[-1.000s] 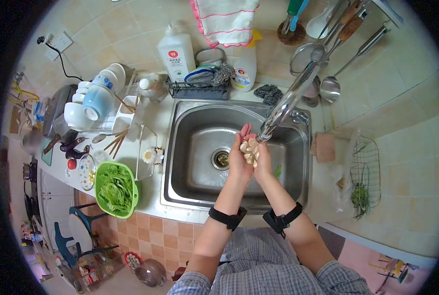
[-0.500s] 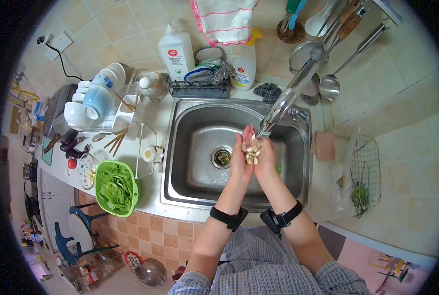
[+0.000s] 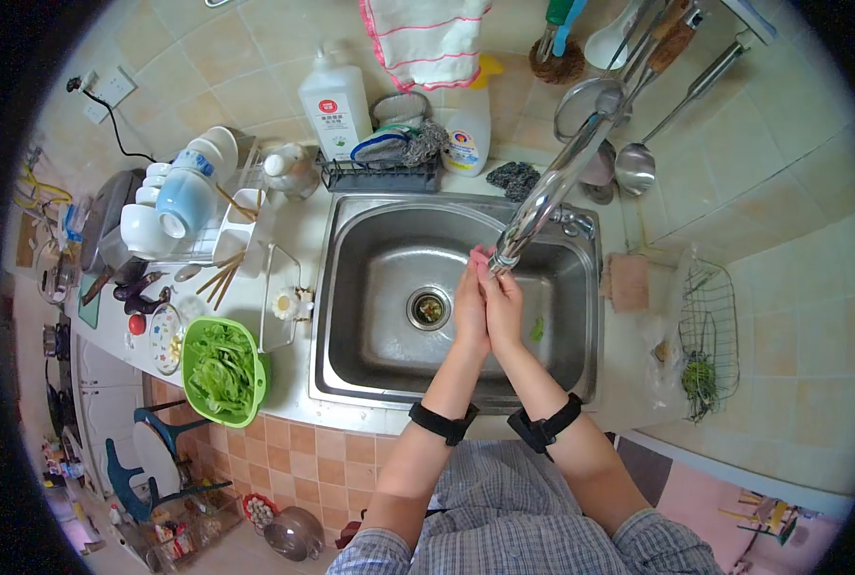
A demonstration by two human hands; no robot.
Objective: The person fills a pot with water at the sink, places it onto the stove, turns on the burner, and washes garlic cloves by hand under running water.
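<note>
My left hand (image 3: 471, 307) and my right hand (image 3: 504, 309) are pressed together, palm to palm, over the right half of the steel sink (image 3: 375, 359). Both are closed around the garlic cloves, which the fingers now hide. Right above the fingertips is the spout of the chrome faucet (image 3: 545, 201); whether water runs is hard to make out. To the left of my hands lies the drain (image 3: 429, 309) with bits of food in it. A scrap of green leaf (image 3: 537, 330) rests on the sink floor beside my right hand.
A green basket of lettuce (image 3: 221, 369) stands left of the sink, near a patterned plate (image 3: 166, 337) and a dish rack with bowls (image 3: 186, 201). Behind the sink are a white detergent bottle (image 3: 336, 105) and a sponge holder (image 3: 380, 177). A wire basket (image 3: 720, 316) sits at right.
The cupped hands have closed together over the garlic cloves, which were visible before and are now hidden. The view has shifted slightly.
</note>
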